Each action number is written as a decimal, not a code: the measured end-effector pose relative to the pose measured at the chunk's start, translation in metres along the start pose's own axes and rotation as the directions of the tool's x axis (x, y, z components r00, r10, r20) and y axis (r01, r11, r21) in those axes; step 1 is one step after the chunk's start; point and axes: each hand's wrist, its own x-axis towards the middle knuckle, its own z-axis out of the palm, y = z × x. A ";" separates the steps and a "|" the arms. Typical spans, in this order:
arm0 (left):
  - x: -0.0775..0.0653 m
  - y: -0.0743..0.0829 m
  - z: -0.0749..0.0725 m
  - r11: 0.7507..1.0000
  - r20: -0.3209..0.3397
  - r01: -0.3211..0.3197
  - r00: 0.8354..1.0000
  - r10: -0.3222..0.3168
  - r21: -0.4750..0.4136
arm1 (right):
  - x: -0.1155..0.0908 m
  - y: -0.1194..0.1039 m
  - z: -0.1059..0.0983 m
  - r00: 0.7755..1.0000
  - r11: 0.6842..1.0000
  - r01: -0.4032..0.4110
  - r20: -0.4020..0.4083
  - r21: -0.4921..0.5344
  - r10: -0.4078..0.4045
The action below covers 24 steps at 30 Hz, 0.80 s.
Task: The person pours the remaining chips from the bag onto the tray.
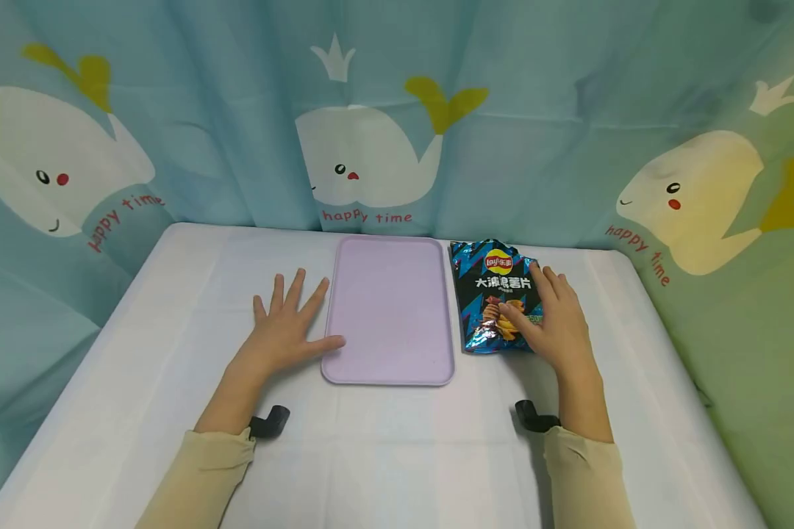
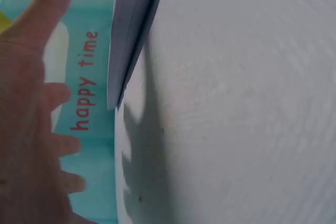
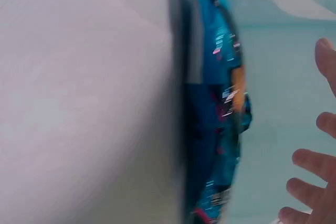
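A pale purple tray (image 1: 390, 308) lies flat on the white table, its side wall (image 2: 131, 30) showing in the left wrist view. Fingers spread wide, my left hand (image 1: 281, 334) hovers beside the tray's left edge, the thumb reaching over the rim. To the right of the tray is a blue and black bag of potato chips (image 1: 492, 283), puffed up and shiny in the right wrist view. Over the bag's right side hangs my right hand (image 1: 559, 316), fingers extended. A gap separates these fingers (image 3: 315, 163) from the bag in the right wrist view. Neither hand holds anything.
A white cloth covers the table (image 1: 397, 455). Behind it and at both sides hangs a blue-green curtain (image 1: 238, 110) printed with white whales. Each wrist carries a black camera mount, one at the left (image 1: 271, 422) and one at the right (image 1: 534, 417).
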 end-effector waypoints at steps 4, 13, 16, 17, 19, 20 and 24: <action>0.002 0.004 0.001 1.000 0.089 0.013 0.996 -0.011 -0.020 | 0.001 0.008 0.002 0.999 0.999 -0.041 0.024 -0.009 0.042; 0.002 0.005 0.000 0.999 0.145 0.023 0.989 -0.019 -0.023 | 0.000 0.012 0.002 0.956 0.956 -0.278 0.071 -0.097 0.285; -0.001 0.006 0.000 0.999 0.152 0.027 0.988 -0.023 -0.021 | -0.002 0.012 0.002 0.929 0.933 -0.346 0.107 -0.097 0.355; -0.002 0.006 0.000 0.999 0.156 0.029 0.987 -0.025 -0.018 | -0.003 0.012 0.002 0.919 0.926 -0.365 0.120 -0.091 0.374; -0.004 0.006 0.000 1.000 0.159 0.028 0.987 -0.025 -0.014 | -0.004 0.012 0.003 0.902 0.913 -0.399 0.147 -0.083 0.407; -0.004 0.006 0.000 1.000 0.158 0.026 0.987 -0.024 -0.012 | -0.004 0.012 0.003 0.892 0.906 -0.416 0.157 -0.078 0.423; -0.006 0.006 0.000 1.000 0.158 0.025 0.987 -0.024 -0.006 | -0.004 0.013 0.005 0.861 0.878 -0.478 0.179 -0.036 0.476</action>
